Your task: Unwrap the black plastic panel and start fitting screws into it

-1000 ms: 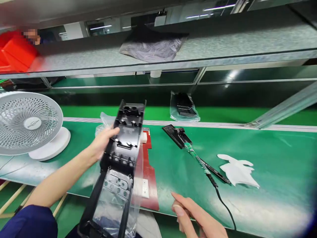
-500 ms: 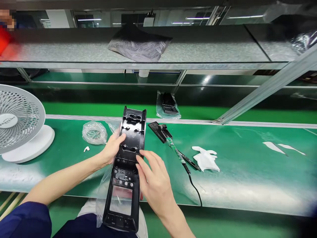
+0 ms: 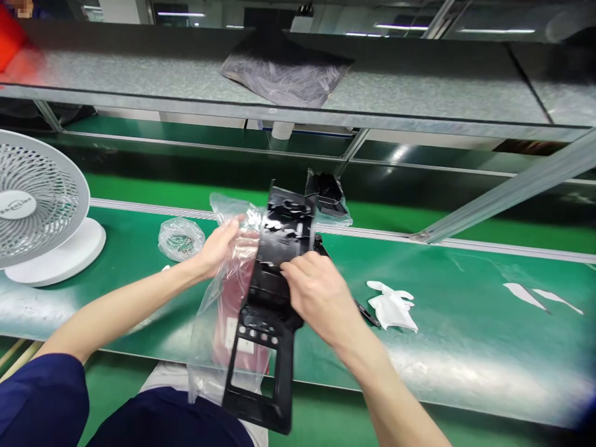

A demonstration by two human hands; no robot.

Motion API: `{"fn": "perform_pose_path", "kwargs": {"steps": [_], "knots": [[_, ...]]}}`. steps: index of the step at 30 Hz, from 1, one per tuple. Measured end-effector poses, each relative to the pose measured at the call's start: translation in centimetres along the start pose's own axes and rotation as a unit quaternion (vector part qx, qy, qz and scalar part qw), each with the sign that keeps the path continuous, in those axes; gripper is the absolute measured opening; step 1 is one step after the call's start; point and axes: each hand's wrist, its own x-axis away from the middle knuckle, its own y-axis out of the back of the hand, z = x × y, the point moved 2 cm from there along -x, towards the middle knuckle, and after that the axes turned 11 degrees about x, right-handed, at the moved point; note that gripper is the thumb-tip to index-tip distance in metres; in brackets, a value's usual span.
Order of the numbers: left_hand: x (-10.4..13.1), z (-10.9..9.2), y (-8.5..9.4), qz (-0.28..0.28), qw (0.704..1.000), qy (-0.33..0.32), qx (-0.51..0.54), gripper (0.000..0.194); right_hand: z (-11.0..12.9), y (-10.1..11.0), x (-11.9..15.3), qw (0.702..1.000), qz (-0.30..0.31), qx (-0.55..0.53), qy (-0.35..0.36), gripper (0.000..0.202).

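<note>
A long black plastic housing [image 3: 270,323] stands tilted above the green bench, its lower end near my lap. My right hand [image 3: 316,292] grips it around the middle from the right side. My left hand [image 3: 218,245] pinches the top of a clear plastic bag [image 3: 218,310] that hangs to the left of the housing. Through the bag a red board [image 3: 233,304] with white labels shows on the bench.
A white desk fan [image 3: 37,205] stands at the left. A small clear bag of parts [image 3: 180,237] lies near it. A white glove [image 3: 391,305] and a black tool tip [image 3: 367,313] lie right of my hands. Another bagged black part [image 3: 328,192] sits behind. A shelf [image 3: 419,87] overhangs.
My right hand rose from the bench edge and took hold of the housing. My left hand let go of the housing and now holds the clear bag, drawn off to the left.
</note>
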Motion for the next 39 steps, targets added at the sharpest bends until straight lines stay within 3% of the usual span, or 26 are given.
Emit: {"fn": "perform_pose_path", "kwargs": {"steps": [4, 7, 11, 16, 20, 24, 29, 33, 37, 39], "knots": [[-4.8, -1.5, 1.2, 0.005, 1.0, -0.005, -0.005, 0.032, -2.5, 3.7, 1.9, 0.998, -0.059, 0.0, 0.005, 0.013], [-8.5, -0.9, 2.5, -0.003, 1.0, 0.016, -0.01, 0.023, -3.0, 4.9, 3.7, 0.998, -0.063, 0.005, -0.001, 0.008], [-11.7, 1.1, 3.8, -0.014, 0.999, 0.032, -0.021, 0.02, -2.1, 3.4, 5.7, 1.0, -0.019, 0.008, 0.004, 0.011], [-13.0, 2.9, 5.2, -0.018, 0.997, 0.029, -0.069, 0.017, -0.4, -0.5, 6.3, 0.999, 0.022, -0.035, 0.006, 0.018], [-12.5, 3.2, 5.9, -0.054, 0.991, -0.005, -0.125, 0.011, 0.3, -2.7, 5.6, 0.997, 0.043, -0.065, 0.004, 0.022], [-11.5, 3.4, 6.1, -0.111, 0.982, -0.032, -0.147, 0.018, 0.6, -4.1, 4.3, 0.996, 0.053, -0.075, 0.003, 0.024], [-10.8, 4.0, 5.8, -0.122, 0.978, -0.037, -0.167, 0.02, 1.6, -6.0, 2.2, 0.991, 0.101, -0.085, 0.007, 0.021], [-9.9, 2.7, 6.2, -0.181, 0.963, -0.052, -0.192, 0.016, 2.6, -7.8, 1.0, 0.987, 0.136, -0.082, 0.011, 0.017], [-5.4, 0.1, 7.3, -0.25, 0.945, -0.114, -0.179, 0.009, 3.3, -9.6, 0.1, 0.986, 0.149, -0.074, 0.012, 0.019], [-1.2, -0.1, 8.2, -0.258, 0.939, -0.151, -0.168, 0.028, 3.6, -10.4, -0.2, 0.986, 0.152, -0.068, 0.014, 0.019]]}}
